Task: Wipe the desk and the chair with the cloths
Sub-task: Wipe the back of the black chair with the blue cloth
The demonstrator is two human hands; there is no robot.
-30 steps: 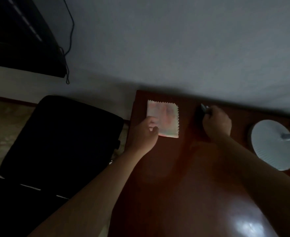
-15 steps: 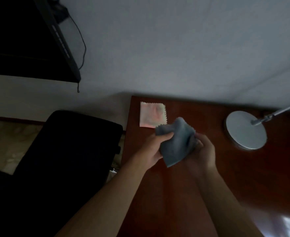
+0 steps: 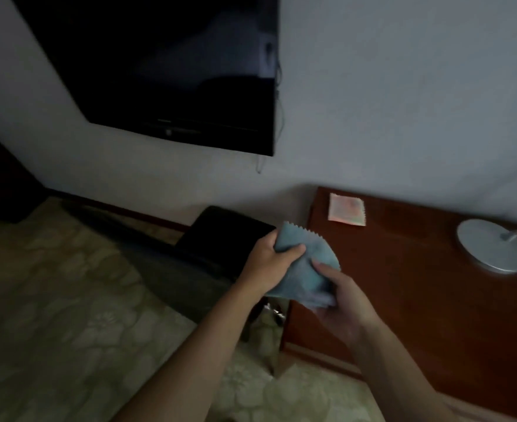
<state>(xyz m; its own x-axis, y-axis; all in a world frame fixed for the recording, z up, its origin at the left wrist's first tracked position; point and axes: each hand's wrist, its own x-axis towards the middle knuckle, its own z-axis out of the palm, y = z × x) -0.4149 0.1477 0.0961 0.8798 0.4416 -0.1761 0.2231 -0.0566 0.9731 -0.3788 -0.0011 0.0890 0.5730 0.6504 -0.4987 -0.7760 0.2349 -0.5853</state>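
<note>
Both hands are up in front of the person, over the left edge of the dark red-brown wooden table (image 3: 418,284), and between them hangs a soft blue-grey cloth with a zigzag-cut edge (image 3: 304,263). The left hand (image 3: 269,263) has its fingers (image 3: 293,249) closed over the cloth's upper left corner; the right hand (image 3: 345,303) pinches the lower bunched part, though blur there hides exactly how the fingers lie. The cloth touches neither table nor seat.

A second, pale pinkish square cloth (image 3: 347,210) lies flat at the table's far left corner, well apart from the hands. The round silver lamp base (image 3: 493,246) stands to the right. The black padded chair (image 3: 229,236) sits just left of the table, against the wall, below a dark wall-mounted screen (image 3: 159,71).

This looks like the readying step: the cloth is being spread or refolded, and no wiping has begun. Next, I'd judge, it needs gathering into one palm and pressing flat onto a surface, the chair seat being nearest the left hand.
</note>
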